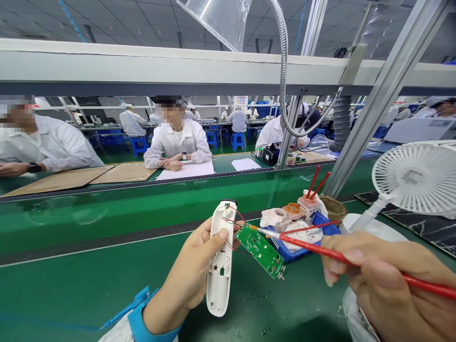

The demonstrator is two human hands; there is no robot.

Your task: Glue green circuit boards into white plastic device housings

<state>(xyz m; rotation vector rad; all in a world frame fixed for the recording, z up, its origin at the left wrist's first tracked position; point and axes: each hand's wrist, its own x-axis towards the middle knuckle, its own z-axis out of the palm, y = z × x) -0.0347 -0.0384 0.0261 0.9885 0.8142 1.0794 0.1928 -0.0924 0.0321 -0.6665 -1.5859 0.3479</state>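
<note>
My left hand (pixel 192 261) grips a long white plastic housing (pixel 220 275), thumb pressed on its inner side. Thin red wires run from the housing to a green circuit board (pixel 261 250), which hangs tilted off its right side. In my right hand (pixel 392 266) is a red-handled paintbrush (pixel 320 248), held between thumb and fingers. The brush tip reaches the upper end of the board by the wires; whether it touches, I cannot tell. A blue band circles my left wrist.
Behind the board sits a blue tray (pixel 297 254) with small jars (pixel 294 211), cloth and red brushes. A white fan (pixel 413 180) stands at right, and a plastic-lined bin (pixel 356 308) below. Co-workers sit beyond the green partition (pixel 107 209). A flexible metal hose (pixel 284 61) hangs overhead.
</note>
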